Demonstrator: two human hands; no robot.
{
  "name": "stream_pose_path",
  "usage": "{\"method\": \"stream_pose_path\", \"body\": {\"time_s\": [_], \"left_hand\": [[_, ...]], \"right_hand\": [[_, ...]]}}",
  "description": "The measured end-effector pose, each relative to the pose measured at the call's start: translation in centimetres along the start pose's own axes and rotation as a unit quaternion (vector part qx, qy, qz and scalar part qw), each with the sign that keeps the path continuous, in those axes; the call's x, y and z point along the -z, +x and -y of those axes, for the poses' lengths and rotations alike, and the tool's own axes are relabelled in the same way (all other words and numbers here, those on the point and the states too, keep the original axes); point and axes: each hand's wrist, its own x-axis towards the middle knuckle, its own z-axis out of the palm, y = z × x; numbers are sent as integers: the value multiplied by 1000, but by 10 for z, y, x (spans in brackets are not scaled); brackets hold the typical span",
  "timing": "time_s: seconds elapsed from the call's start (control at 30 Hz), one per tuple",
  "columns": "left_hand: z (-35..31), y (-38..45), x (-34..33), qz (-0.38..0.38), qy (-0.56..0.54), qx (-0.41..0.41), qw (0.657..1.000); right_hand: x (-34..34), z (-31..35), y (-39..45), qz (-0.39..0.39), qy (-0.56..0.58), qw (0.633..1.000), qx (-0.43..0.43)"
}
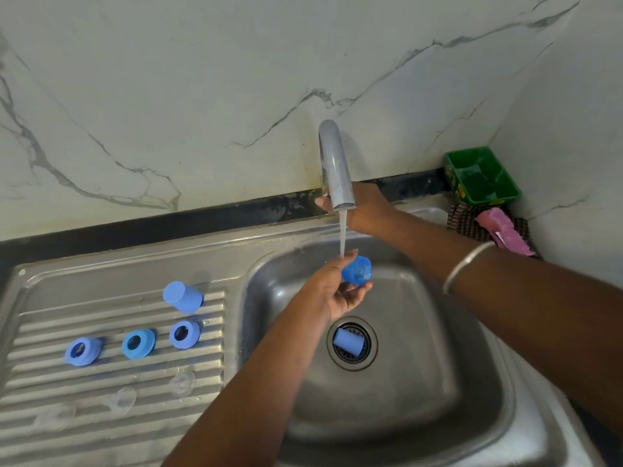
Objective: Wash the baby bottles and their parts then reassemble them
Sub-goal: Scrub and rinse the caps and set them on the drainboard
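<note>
Head view, left hand (332, 291): fingers curled up round a blue cap (356, 270), holding it over the sink basin (421, 365) under the running water (342, 234).
Right hand (362, 205): reaches behind the tap (335, 170); its fingers are mostly hidden by the spout, so I cannot tell how they lie.
Right wrist: a silver bangle (463, 266).
Drain: a pale blue cap (349, 342) lies on its side on the strainer.
Drainboard (43, 305): one blue cap (182, 297) at the back, three blue screw rings (135, 343) in a row nearer, three clear teats (182, 383) nearest.
Back right corner: a green tub (482, 176); just beside it a pink cloth (502, 230) on a checked cloth.
</note>
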Motion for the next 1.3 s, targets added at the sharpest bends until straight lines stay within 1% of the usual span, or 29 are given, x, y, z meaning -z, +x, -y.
{"method": "stream_pose_path", "body": {"time_s": [0.07,0.13,0.17,0.2,0.27,0.37,0.43,0.53,0.57,0.63,0.67,0.7,0.77,0.8,0.87,0.93,1.0,1.07,1.13,1.17,1.23,1.3], "left_hand": [[0,-4,-1,-15,79,-24,996],[0,-1,0,-49,165,-80,982],[0,2,2,-72,202,-120,969],[-1,4,4,-96,241,-168,951],[-2,5,8,-139,331,-268,894],[0,-2,12,-148,448,-342,813],[4,-5,16,-153,495,-370,771],[8,-12,20,-158,540,-393,728],[9,-16,20,-164,559,-401,707],[11,-22,21,-171,615,-412,650],[12,-23,22,-173,633,-412,632],[13,-23,23,-175,639,-413,625],[19,-24,26,-192,636,-392,636],[23,-22,28,-201,633,-380,643],[33,-20,28,-205,616,-362,668],[46,-20,24,-213,583,-344,705],[59,-23,19,-217,569,-323,725],[69,-22,14,-203,539,-284,766],[76,-22,9,-187,483,-241,821],[77,-23,8,-180,456,-221,843],[83,-26,0,-172,395,-174,885],[87,-34,-8,-160,317,-106,929]], "right_hand": [[-6,4,11,22,-26,999,-7],[-10,5,15,21,-32,999,-16],[-11,5,14,11,-25,1000,-14],[-10,5,12,-2,-12,1000,-10],[-12,3,7,-20,30,999,-8],[-17,-1,4,-52,99,993,-26],[-21,-4,1,-69,152,984,-56],[-25,-3,-8,-76,277,954,-80],[-25,-3,-12,-76,293,950,-80],[-23,-2,-18,-66,281,954,-76],[-23,-3,-22,-53,286,953,-83],[-25,-6,-28,-42,311,945,-95],[-31,-18,-48,-44,360,925,-115],[-35,-28,-60,-51,362,923,-121],[-44,-55,-86,-57,329,933,-131],[-52,-81,-113,-49,278,950,-132],[-57,-102,-134,-44,233,960,-151],[-55,-115,-148,-41,195,968,-154],[-48,-121,-156,-63,160,974,-147],[-43,-122,-156,-82,138,977,-140],[-22,-126,-163,-134,80,979,-127],[2,-131,-167,-215,9,971,-100]]}}
